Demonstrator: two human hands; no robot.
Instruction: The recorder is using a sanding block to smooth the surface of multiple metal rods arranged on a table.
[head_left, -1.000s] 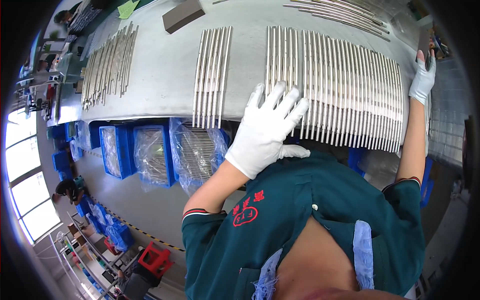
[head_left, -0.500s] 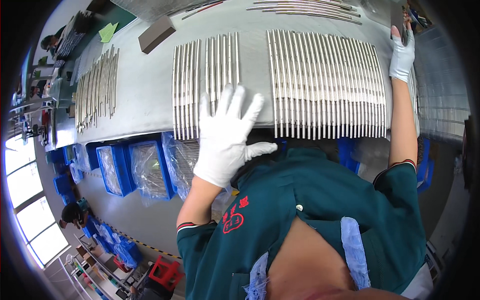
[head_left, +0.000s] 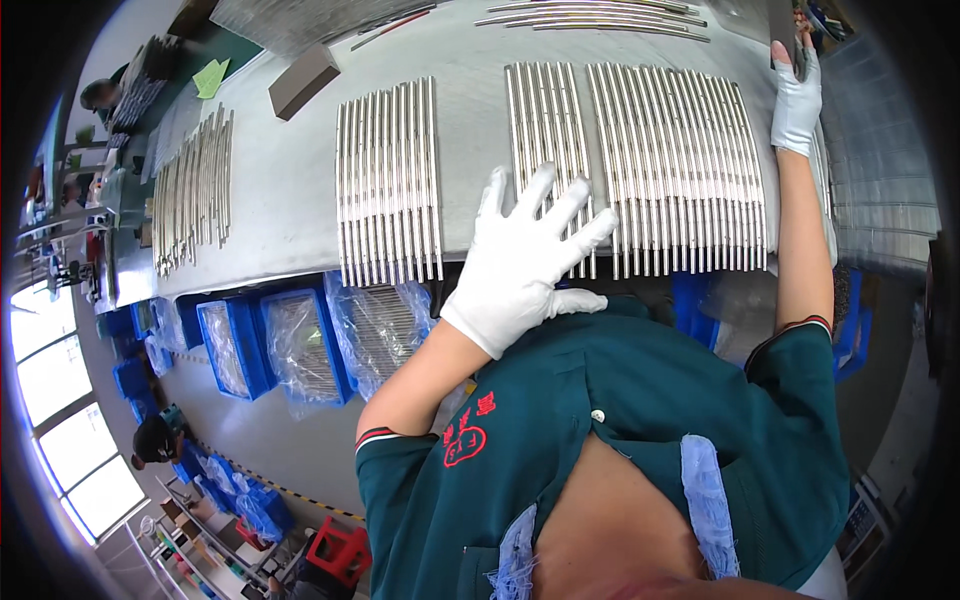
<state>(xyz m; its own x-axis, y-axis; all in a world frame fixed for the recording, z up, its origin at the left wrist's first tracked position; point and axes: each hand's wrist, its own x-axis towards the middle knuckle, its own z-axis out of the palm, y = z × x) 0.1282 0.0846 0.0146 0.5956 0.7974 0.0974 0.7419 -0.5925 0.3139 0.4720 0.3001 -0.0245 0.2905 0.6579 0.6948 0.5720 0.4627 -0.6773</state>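
Observation:
My left hand (head_left: 530, 265), in a white glove, has its fingers spread over the near part of a middle group of metal rods (head_left: 545, 120). Contact shows at the fingertips, but how firmly they press I cannot tell. To its left lies another row of rods (head_left: 388, 180); to its right a wider row (head_left: 680, 170) lies side by side on the grey-covered table (head_left: 470, 90). At the far right, my right hand (head_left: 797, 105), gloved with bare fingertips, is closed around a dark block-like piece (head_left: 783, 28), cut off by the dark rim of the picture.
A brown block (head_left: 304, 80) and several loose rods (head_left: 600, 18) lie at the back. More rods (head_left: 195, 190) lie at the left. Blue crates (head_left: 235, 345) with plastic-wrapped contents stand below the table's front edge. A co-worker (head_left: 155, 440) is at far left.
My left hand has moved right. The two left-hand groups of rods now form one row, and a middle group stands apart from the wide right row. My right hand keeps its hold.

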